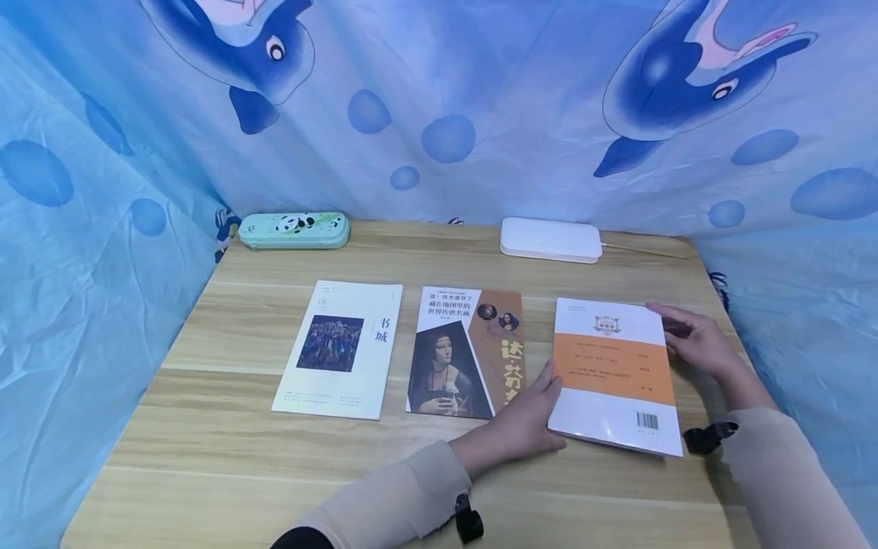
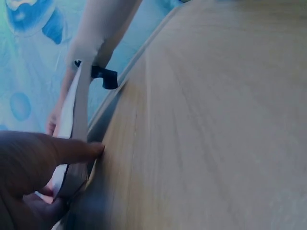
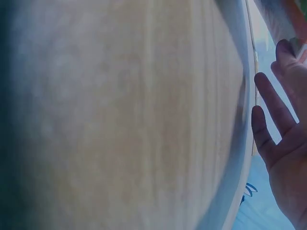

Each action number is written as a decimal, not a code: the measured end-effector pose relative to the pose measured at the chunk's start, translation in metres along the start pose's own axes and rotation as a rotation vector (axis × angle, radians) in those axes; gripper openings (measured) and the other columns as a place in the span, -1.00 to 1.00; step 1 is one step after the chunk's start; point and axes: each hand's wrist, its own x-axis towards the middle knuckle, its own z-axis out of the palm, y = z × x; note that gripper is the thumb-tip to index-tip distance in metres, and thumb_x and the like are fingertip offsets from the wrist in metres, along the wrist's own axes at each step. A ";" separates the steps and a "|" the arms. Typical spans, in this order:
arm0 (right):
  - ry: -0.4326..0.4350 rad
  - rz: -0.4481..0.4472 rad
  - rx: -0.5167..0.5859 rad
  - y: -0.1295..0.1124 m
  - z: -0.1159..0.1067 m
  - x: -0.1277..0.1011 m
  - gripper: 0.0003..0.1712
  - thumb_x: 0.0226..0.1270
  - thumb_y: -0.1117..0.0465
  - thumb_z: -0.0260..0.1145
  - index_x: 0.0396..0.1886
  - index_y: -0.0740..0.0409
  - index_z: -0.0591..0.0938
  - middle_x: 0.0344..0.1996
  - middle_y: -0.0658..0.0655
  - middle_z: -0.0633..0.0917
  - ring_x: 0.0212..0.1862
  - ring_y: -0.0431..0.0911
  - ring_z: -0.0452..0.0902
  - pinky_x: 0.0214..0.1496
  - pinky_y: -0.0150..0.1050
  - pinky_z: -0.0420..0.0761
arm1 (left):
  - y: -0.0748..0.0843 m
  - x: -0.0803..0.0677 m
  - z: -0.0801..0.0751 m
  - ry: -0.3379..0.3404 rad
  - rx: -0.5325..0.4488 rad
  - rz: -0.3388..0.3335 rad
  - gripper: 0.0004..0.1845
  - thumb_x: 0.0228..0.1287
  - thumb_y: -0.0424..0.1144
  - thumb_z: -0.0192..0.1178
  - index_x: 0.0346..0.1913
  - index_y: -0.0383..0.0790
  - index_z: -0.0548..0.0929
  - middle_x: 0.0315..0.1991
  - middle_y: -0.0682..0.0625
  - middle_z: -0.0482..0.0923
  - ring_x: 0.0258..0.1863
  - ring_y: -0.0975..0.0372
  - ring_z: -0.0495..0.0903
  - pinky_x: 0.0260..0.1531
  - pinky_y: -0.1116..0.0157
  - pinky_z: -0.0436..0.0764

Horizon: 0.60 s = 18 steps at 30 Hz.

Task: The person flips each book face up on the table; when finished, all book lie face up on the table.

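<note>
A white book with an orange band (image 1: 613, 368) lies at the right of the table, its lower right corner slightly raised over a shadow. My left hand (image 1: 524, 419) grips its left edge; in the left wrist view, the book's page edge (image 2: 76, 177) sits between the digits of the left hand (image 2: 29, 167). At the upper right corner, my right hand (image 1: 703, 343) touches the book. The right wrist view has the right hand (image 3: 290, 139) with fingers spread, fingertips against the cover (image 3: 283, 19); its thumb cannot be made out clearly.
Left of it lie a brown-and-white book with a portrait (image 1: 449, 358) and a white magazine (image 1: 338, 351). Along the back edge stand a mint panda pencil case (image 1: 295, 231) and a white box-shaped device (image 1: 551, 239) with a cable. A blue dolphin-print curtain (image 1: 439, 91) surrounds the wooden table (image 1: 206, 473).
</note>
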 end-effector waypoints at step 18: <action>0.136 -0.070 0.097 -0.013 -0.012 -0.003 -0.50 0.28 0.61 0.31 0.23 0.46 0.51 -0.09 -0.45 0.60 -0.07 -0.55 0.54 -0.09 -0.68 0.52 | -0.006 -0.012 -0.018 0.326 0.065 0.049 -0.37 0.11 -0.11 0.45 0.30 -0.13 0.62 0.22 -0.12 0.61 0.11 0.16 0.66 0.05 0.39 0.64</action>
